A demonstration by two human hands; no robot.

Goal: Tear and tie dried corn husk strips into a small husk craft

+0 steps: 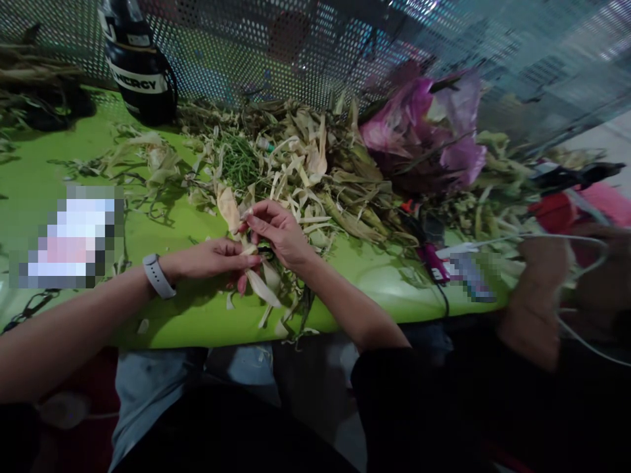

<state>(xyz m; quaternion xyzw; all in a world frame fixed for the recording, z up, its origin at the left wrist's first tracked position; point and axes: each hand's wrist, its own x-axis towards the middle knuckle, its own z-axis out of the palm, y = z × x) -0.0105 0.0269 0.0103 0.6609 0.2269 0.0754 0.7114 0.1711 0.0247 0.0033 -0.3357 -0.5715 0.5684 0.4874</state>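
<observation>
Pale dried husk strips (263,284) hang below my left hand (229,259), whose thumb and fingers pinch them near the table's front edge. Just above and to the right, my right hand (277,231) has its thumb and fingertips pressed together on the upper end of the same husk piece. An orange-tan husk (228,209) stands up right behind my fingertips. A white watch band circles my left wrist. Behind both hands lies a heap of dry husks and leaves (345,190), with a bunch of thin green strips (236,159) on its left part.
A black bottle (142,79) stands at the back left of the green table (187,322). A blurred bright screen (73,236) lies left. Pink plastic bags (424,131) sit behind the heap. At right are a phone (470,276), a white cable and another person's arm (537,295).
</observation>
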